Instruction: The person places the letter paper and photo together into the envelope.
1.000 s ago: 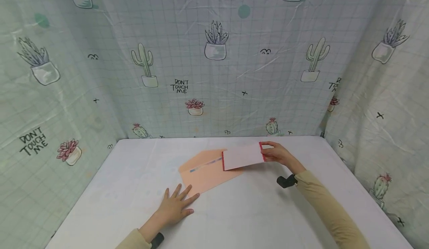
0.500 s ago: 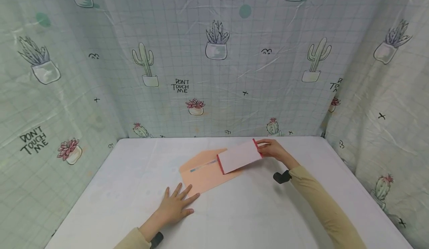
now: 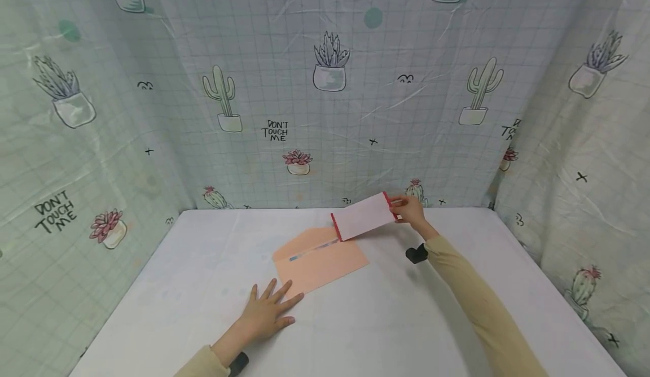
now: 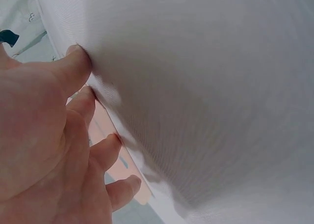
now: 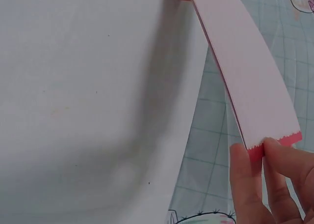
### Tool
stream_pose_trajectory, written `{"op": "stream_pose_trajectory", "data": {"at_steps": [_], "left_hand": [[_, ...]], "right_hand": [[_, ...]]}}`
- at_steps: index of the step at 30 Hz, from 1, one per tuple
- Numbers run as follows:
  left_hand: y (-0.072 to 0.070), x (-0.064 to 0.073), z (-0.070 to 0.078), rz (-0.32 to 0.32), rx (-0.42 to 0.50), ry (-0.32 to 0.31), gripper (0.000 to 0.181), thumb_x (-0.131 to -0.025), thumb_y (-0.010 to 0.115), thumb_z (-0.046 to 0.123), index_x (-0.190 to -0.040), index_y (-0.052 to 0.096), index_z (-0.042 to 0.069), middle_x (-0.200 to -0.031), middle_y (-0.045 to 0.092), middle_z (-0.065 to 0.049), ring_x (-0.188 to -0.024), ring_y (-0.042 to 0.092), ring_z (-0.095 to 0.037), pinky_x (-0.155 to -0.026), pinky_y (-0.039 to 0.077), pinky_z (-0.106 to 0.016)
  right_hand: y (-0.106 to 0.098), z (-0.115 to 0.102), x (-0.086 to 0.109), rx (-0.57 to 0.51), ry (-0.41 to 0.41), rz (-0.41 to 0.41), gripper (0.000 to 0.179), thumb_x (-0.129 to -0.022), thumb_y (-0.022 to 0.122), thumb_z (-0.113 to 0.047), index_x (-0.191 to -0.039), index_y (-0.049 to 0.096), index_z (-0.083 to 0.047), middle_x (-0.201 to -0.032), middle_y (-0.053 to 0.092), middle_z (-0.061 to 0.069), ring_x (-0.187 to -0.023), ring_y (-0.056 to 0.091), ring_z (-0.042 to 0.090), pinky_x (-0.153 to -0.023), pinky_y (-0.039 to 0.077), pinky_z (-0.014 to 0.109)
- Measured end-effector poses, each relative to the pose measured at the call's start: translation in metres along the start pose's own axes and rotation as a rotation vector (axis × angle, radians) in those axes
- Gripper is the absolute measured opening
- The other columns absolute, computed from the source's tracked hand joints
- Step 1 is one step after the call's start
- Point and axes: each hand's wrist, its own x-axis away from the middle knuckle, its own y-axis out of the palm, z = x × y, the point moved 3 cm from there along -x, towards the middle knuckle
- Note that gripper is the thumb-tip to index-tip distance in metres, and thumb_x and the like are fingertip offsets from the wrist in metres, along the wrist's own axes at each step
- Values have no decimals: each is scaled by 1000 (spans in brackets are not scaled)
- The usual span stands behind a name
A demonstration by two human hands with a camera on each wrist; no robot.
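A folded pale pink card (image 3: 362,217) with red scalloped ends is raised above the table behind the envelope, tilted, its left end at the envelope's back edge. My right hand (image 3: 409,211) pinches the card's right end between thumb and fingers, as the red end (image 5: 289,139) in the right wrist view also shows. The peach envelope (image 3: 325,268) lies on the table, flap spread toward the back, a bluish strip (image 3: 312,250) along the fold. My left hand (image 3: 264,314) rests palm down with fingers spread, fingertips at the envelope's near left corner.
A white-covered table (image 3: 406,320) carries the envelope. A hanging cloth (image 3: 355,112) printed with potted cacti stands around its back and sides. Dark bands (image 3: 416,254) sit at both wrists.
The right hand first shifted the card left and tilted it, then raised it back and away, uncovering the envelope's right part. The left hand and envelope stay put.
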Motion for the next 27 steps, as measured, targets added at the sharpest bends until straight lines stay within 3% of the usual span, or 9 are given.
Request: {"op": "stream_pose_trajectory", "data": {"at_steps": [5,10,14,23,27], "left_hand": [[1,0,0,0,-17,-5,50,-87,47,46,-134,39,30,-145,30,-8,-131,25,-44,-95,18,-71],[2,0,0,0,-10,-7,50,-87,47,46,-133,39,30,-145,31,-9,-131,25,-44,-95,18,-71],[1,0,1,4,-11,-6,50,-87,47,45,-133,39,29,-145,31,-9,-131,25,-44,-95,18,-71],[0,-1,1,21,-12,5,49,-87,47,44,-134,39,29,-145,31,-9,-130,26,-44,-94,19,-72],[1,-2,1,21,-14,3,50,-87,46,45,-134,39,28,-145,31,-9,-130,26,-44,-94,19,-72]], "right_hand": [[1,-7,-4,25,-76,70,28,-83,59,-4,-111,58,1,-104,59,25,-74,59,18,-58,55,36],[2,-11,-9,57,-136,127,24,-84,58,-2,-107,60,1,-96,61,25,-55,55,13,-49,50,25],[5,-11,-12,50,-151,127,24,-84,56,1,-108,60,0,-95,60,26,-46,48,11,-45,43,21],[9,-6,-17,71,-142,112,32,-82,56,4,-114,60,-2,-101,61,27,-60,58,18,-48,47,20],[7,-2,-17,11,-93,89,33,-83,57,1,-116,59,-3,-106,59,26,-68,59,19,-59,54,29]]}}
